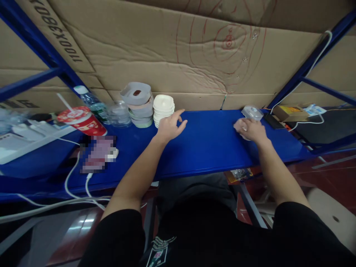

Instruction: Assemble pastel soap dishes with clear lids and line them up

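My left hand (170,127) is raised at the near side of a stack of off-white bowls (164,104), its fingers apart and nothing held in them. It covers the lower right part of that stack; whether it touches the bowls I cannot tell. Left of them stands a taller stack of pale grey, pink and green bowls (141,111). At the right of the blue table, my right hand (253,131) is closed on a pale pinkish bowl-like piece (239,125), mostly hidden by the fingers. Just behind it lies a clear plastic container (252,112).
On the left are clear plastic cups (120,114), a water bottle (96,105), a red drink cup (86,120) with a straw, a blurred-out pinkish item (97,154) and white cables (69,178). A cardboard box (290,113) sits right; blue posts frame the table (205,148).
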Demonstrator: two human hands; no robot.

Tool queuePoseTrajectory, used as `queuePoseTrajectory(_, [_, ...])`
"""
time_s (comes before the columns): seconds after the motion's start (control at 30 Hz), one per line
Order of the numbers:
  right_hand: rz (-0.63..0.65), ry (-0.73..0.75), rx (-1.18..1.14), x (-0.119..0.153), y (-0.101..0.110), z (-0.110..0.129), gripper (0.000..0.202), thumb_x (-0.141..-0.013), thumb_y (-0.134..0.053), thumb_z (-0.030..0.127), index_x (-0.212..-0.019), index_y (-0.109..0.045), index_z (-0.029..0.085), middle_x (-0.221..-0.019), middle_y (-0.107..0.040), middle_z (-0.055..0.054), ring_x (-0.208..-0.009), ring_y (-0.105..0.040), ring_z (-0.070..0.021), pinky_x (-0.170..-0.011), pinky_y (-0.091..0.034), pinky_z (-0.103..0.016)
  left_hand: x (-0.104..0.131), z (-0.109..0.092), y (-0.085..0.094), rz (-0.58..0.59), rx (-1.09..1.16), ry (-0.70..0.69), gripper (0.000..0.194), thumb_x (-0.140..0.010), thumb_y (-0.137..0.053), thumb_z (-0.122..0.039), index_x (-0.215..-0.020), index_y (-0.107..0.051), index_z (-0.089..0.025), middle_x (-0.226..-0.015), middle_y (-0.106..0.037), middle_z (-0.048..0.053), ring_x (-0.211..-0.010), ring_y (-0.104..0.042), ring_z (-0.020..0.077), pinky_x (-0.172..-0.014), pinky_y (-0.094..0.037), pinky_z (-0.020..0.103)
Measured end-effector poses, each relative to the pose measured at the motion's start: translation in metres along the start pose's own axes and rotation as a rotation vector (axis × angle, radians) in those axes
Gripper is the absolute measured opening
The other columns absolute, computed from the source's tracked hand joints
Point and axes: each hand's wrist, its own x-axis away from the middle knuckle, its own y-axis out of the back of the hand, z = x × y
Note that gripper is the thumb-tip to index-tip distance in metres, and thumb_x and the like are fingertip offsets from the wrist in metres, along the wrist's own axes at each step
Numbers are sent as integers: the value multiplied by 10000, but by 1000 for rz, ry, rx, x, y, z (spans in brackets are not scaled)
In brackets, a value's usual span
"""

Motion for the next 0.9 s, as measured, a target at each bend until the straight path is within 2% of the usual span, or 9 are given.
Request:
queuePoseTrajectory(0.1, [88, 428, -151, 1, -14, 57, 720, -867, -781, 584, -1513, -672, 287, -1660, -582, -156, -1467, -540, -501, -1137, -469, -733, 2, -2, -6, 181, -23, -32, 627, -1015, -662, -518, -1534, -613, -170, -1420, -710, 173, -1192, -740, 301, -1014, -596, 412])
queuePoseTrajectory(0.17, [150, 595, -253, -3, -20, 98, 733, -876, -799, 614, -1536, -659, 330, -1688, -561, -121, -1525, -503, -491, -1181, -430, -749, 3, -1, -8, 297, -22, -57, 715, -993, -693, -582, -1568, -584, -170, -1557, -607, 196, -1353, -671, 351, -1098, -578, 465])
queuePoseTrajectory(0.27, [195, 712, -394, -17, -25, 148, 680, -891, -809, 564, -1529, -664, 380, -1697, -560, -69, -1563, -494, -448, -1232, -392, -748, 4, 2, -8, 397, -6, -65, 791, -980, -710, -623, -1612, -537, -181, -1623, -543, 198, -1449, -608, 377, -1155, -553, 508])
queuePoseTrajectory(0.37, [214, 788, -580, -36, -24, 180, 629, -885, -817, 523, -1472, -720, 316, -1583, -668, -96, -1479, -607, -385, -1235, -463, -652, 3, 6, -4, 403, 4, -72, 839, -954, -747, -640, -1631, -517, -200, -1631, -545, 189, -1457, -605, 369, -1144, -564, 487])
queuePoseTrajectory(0.5, [208, 776, -820, -46, -8, 203, 635, -829, -868, 573, -1393, -770, 298, -1462, -746, -104, -1352, -699, -369, -1186, -532, -600, 1, 8, 1, 349, -21, -78, 537, -1060, -640, -486, -1515, -643, -200, -1490, -679, 156, -1354, -684, 319, -1058, -599, 437])
queuePoseTrajectory(0.6, [184, 729, -933, -43, 7, 211, 678, -842, -848, 665, -1414, -751, 314, -1470, -735, -104, -1338, -699, -371, -1157, -553, -591, -2, 12, 6, 144, -37, -4, 396, -1130, -491, -387, -1389, -732, -207, -1349, -764, 138, -1260, -731, 291, -1035, -588, 440])
queuePoseTrajectory(0.7, [69, 643, -998, -42, 9, 209, 796, -857, -774, 792, -1496, -684, 328, -1544, -682, -100, -1440, -626, -376, -1207, -513, -580, -8, 27, 25, -216, 13, 163, 370, -1106, -549, -428, -1346, -729, -211, -1263, -783, 130, -1149, -752, 278, -1020, -578, 448])
queuePoseTrajectory(0.83, [-9, 457, -1008, -52, -17, 190, 889, -824, -710, 898, -1489, -669, 309, -1518, -693, -132, -1456, -609, -390, -1199, -513, -598, -11, 72, 75, -850, 99, 482, 385, -1123, -484, -372, -1431, -594, -169, -1283, -724, 125, -1083, -722, 238, -946, -590, 406])
queuePoseTrajectory(0.9, [11, 370, -1025, -58, -36, 178, 891, -794, -720, 910, -1431, -700, 287, -1449, -732, -150, -1370, -668, -390, -1150, -545, -614, -6, 100, 100, -957, 154, 585, 379, -1179, -288, -316, -1415, -543, -164, -1169, -704, 84, -1015, -698, 198, -908, -570, 384])
